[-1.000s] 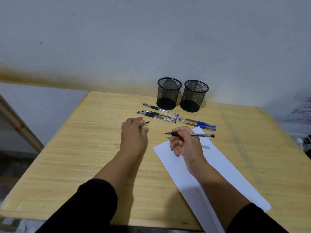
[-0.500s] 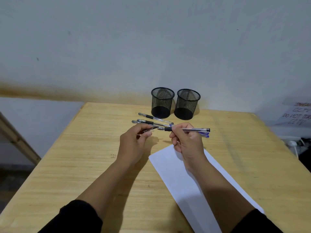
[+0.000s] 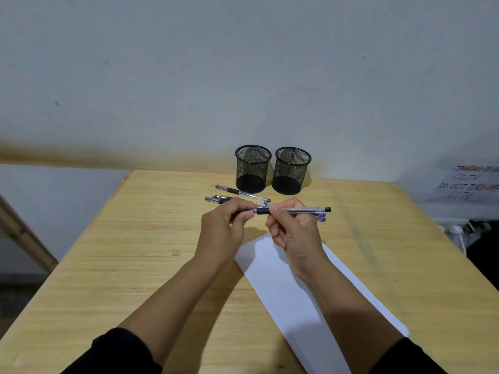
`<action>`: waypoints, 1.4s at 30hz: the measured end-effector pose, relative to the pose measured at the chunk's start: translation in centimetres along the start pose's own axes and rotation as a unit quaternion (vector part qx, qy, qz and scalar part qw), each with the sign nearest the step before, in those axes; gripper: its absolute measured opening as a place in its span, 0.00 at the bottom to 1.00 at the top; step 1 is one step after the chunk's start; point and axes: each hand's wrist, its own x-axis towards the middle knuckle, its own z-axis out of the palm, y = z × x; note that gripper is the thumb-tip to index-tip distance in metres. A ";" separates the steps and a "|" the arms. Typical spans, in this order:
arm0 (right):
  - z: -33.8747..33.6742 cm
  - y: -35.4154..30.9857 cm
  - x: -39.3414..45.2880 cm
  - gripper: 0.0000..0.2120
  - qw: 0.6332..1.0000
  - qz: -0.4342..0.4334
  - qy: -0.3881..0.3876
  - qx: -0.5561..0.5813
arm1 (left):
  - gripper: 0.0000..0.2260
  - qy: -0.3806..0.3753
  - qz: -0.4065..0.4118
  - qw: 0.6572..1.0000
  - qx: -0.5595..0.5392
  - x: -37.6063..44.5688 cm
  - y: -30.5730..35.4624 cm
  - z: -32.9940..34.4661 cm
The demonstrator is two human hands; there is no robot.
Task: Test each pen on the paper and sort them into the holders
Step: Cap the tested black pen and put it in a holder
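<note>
My right hand (image 3: 294, 233) grips a clear pen (image 3: 299, 210) with a black grip, held level above the wooden table (image 3: 135, 252). My left hand (image 3: 221, 233) pinches a small dark cap (image 3: 239, 211) right at the pen's tip. Three more pens (image 3: 243, 193) lie behind my hands, partly hidden, and a blue pen end (image 3: 321, 217) shows under the held pen. Two empty black mesh holders, left (image 3: 252, 168) and right (image 3: 291, 170), stand side by side at the table's back edge. A white paper sheet (image 3: 283, 292) lies under my right forearm.
A wall rises directly behind the holders. At the right, off the table, hangs a handwritten sign (image 3: 467, 184) above white plugs and cables (image 3: 459, 230). A slanted wooden beam (image 3: 24, 236) stands left of the table.
Both hands rose off the table and came together. The left hand brought the cap up to the tip of the pen, which lifted off the paper.
</note>
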 end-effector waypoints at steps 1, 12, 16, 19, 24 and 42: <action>0.0 0.1 -0.1 0.08 1.000 -0.002 0.000 -0.002 | 0.06 -0.012 0.001 1.000 0.002 0.0 0.1 -0.1; -1.9 0.0 -0.5 0.07 0.996 0.062 -0.059 -0.019 | 0.12 0.006 -0.134 0.971 -0.199 0.2 -1.4 -3.2; -2.2 -1.0 0.3 0.09 0.973 0.003 -0.034 -0.228 | 0.11 0.003 -0.134 0.973 -0.189 1.2 -1.3 -4.1; -1.3 -1.7 1.0 0.10 0.913 -0.073 -0.039 -0.400 | 0.12 -0.016 -0.105 0.985 -0.137 2.1 -0.7 -4.0; 0.5 -2.6 1.8 0.12 0.892 -0.111 -0.036 -0.436 | 0.09 -0.070 -0.054 0.991 -0.098 3.2 1.5 -2.6; -9.9 -10.6 -2.7 0.06 0.838 -0.049 0.241 -0.487 | 0.24 -0.296 0.103 0.911 0.270 2.5 8.3 8.9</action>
